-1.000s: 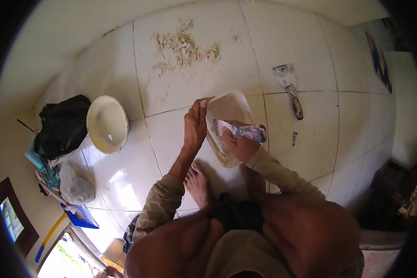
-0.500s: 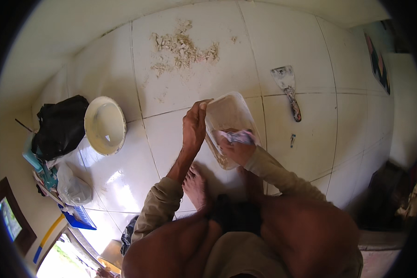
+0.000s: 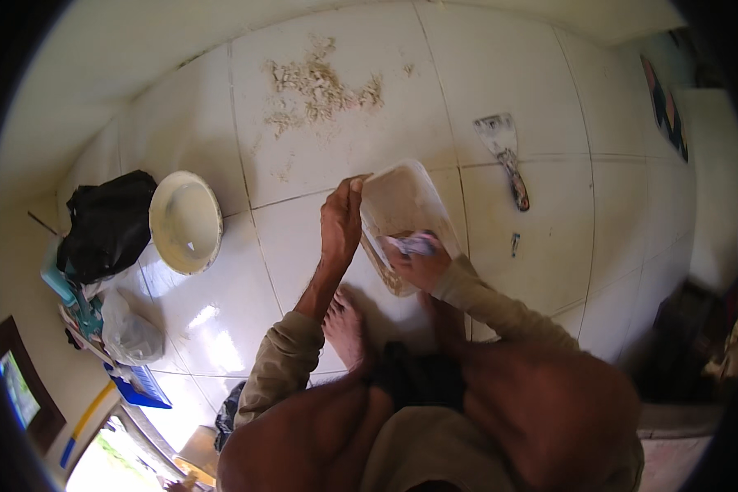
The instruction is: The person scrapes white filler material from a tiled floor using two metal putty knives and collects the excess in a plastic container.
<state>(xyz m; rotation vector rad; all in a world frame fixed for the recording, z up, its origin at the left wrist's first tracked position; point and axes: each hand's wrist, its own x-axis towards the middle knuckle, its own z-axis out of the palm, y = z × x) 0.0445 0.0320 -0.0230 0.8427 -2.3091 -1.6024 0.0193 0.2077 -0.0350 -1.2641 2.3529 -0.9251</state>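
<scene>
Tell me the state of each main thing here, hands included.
Plastic container: open-topped, smeared inside
Left hand: gripping the container's edge
Right hand: closed around a tool
Loose scraper: lying down, blade smeared
Basin: open-topped, stained around the rim
Crumbly debris: scattered
Black bag: crumpled
Pale plastic bag: bulging
</scene>
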